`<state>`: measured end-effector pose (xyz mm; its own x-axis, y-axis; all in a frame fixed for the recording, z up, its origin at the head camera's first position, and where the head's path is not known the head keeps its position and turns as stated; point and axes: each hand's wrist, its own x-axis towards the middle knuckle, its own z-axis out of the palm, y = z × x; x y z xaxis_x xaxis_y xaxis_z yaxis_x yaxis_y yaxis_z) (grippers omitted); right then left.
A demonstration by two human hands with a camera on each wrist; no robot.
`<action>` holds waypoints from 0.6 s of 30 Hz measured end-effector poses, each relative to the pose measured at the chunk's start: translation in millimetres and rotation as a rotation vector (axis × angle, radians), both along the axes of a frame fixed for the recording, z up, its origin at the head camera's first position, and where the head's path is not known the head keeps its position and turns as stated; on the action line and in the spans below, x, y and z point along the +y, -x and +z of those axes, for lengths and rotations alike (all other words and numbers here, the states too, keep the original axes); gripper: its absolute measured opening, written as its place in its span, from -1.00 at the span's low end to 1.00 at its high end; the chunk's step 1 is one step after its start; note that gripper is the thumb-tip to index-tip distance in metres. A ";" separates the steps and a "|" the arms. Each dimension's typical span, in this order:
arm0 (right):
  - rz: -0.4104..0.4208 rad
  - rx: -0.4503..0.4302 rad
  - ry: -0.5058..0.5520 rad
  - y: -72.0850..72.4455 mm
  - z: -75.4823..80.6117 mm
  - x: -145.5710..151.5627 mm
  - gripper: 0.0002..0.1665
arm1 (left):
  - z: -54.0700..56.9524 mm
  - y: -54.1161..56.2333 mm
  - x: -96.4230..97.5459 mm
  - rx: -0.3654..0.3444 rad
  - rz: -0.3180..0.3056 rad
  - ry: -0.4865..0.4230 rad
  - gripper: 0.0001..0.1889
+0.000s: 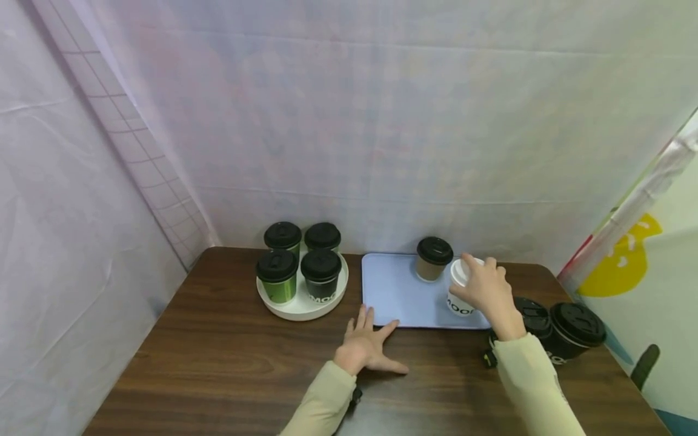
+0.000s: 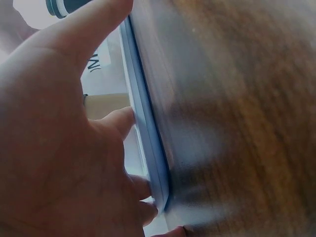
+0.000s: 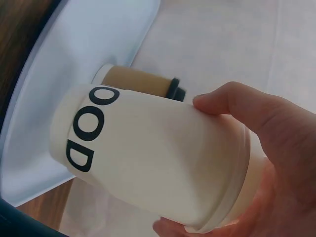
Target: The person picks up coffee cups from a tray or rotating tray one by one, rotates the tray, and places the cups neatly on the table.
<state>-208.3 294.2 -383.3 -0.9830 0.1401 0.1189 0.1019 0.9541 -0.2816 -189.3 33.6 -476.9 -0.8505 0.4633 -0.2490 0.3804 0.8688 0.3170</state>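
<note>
My right hand (image 1: 487, 292) grips a white paper cup (image 1: 460, 304) with a white lid from above, near the right end of the pale blue tray (image 1: 395, 292). Thumb and fingers curl round its upper part in the right wrist view, where dark letters mark the cup (image 3: 153, 148). Whether its base touches the tray I cannot tell. A tan cup with a black lid (image 1: 434, 251) stands behind it on the tray. My left hand (image 1: 362, 348) is spread at the tray's near left edge. In the left wrist view, fingertips touch the tray rim (image 2: 148, 133).
To the left, a round white tray (image 1: 300, 315) bears several black-lidded cups, among them a green cup (image 1: 279, 289) and a dark cup (image 1: 322, 284). Larger black cups (image 1: 575, 333) stand at the right, beside my right forearm. A white curtain (image 1: 349, 121) hangs behind the wooden table (image 1: 218, 363).
</note>
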 end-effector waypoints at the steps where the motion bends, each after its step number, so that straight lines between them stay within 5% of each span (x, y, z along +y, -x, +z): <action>1: 0.006 0.011 -0.013 -2.8 -0.5 -1.1 -0.06 | -0.3 0.2 -0.2 -0.007 -0.001 -0.003 0.07; 18: 0.029 0.068 -0.075 -34.3 -13.5 -4.9 -0.10 | -1.5 1.6 1.0 0.004 -0.008 0.020 0.08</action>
<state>-174.0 289.4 -396.8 -0.9759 0.1000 0.1941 0.0572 0.9750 -0.2146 -190.8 34.6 -478.4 -0.8479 0.4649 -0.2548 0.3885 0.8719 0.2982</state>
